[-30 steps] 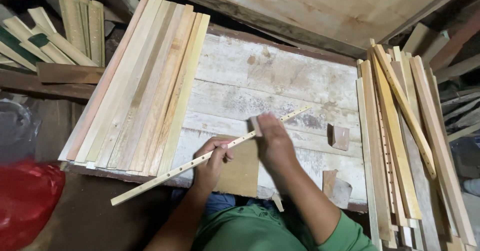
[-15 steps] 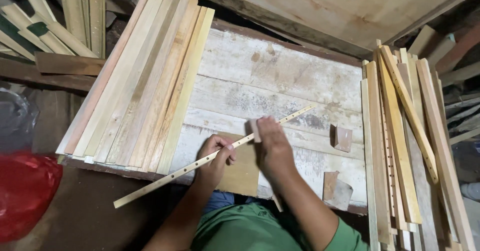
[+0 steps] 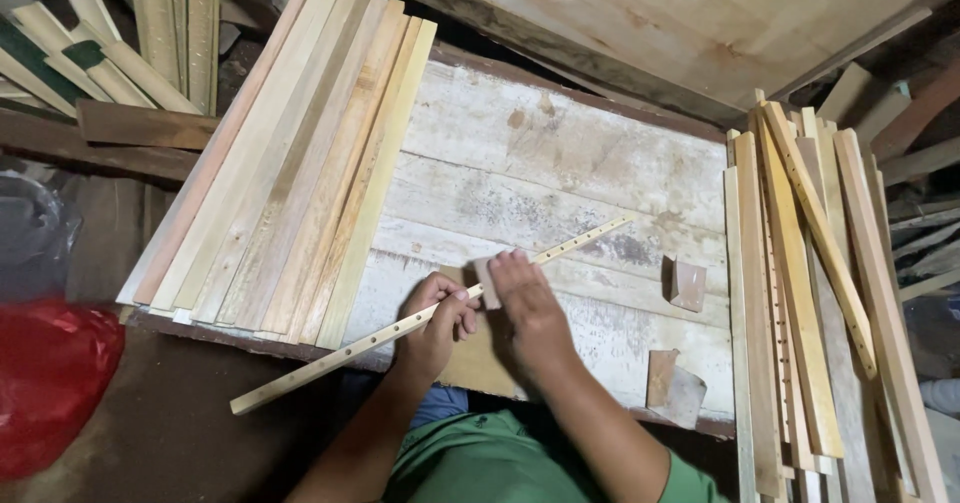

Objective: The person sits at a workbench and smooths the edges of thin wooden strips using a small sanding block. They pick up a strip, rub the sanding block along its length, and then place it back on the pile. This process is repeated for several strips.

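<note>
1. L hand (image 3: 437,321) was closed round a thin wooden strip (image 3: 340,357) w/ a row of small holes, gripping it near mid-length.
2. Strip lay diagonally over the worktop (image 3: 560,163): near end stuck out past the front edge to lower left, far end pointed up-right toward the middle of the boards.
3. R hand (image 3: 525,298) pressed a small sanding block (image 3: 487,269) onto the strip, just beside the L hand; fingers flat on top of block, so closed on it.
4. Under both hands sat a flat brown board piece (image 3: 478,363), at the front edge.
5. L side of worktop: stack of long pale slats (image 3: 290,163) laid side by side, running front to back.
6. R side: another pile of slats (image 3: 800,293), some w/ holes, a few crossing at angles.
7. Two small sandpaper scraps: one (image 3: 687,285) right of the strip's far end, one (image 3: 672,385) near front edge.
8. Red bag (image 3: 50,383) on floor at lower left; green shirt (image 3: 500,463) at bottom.
</note>
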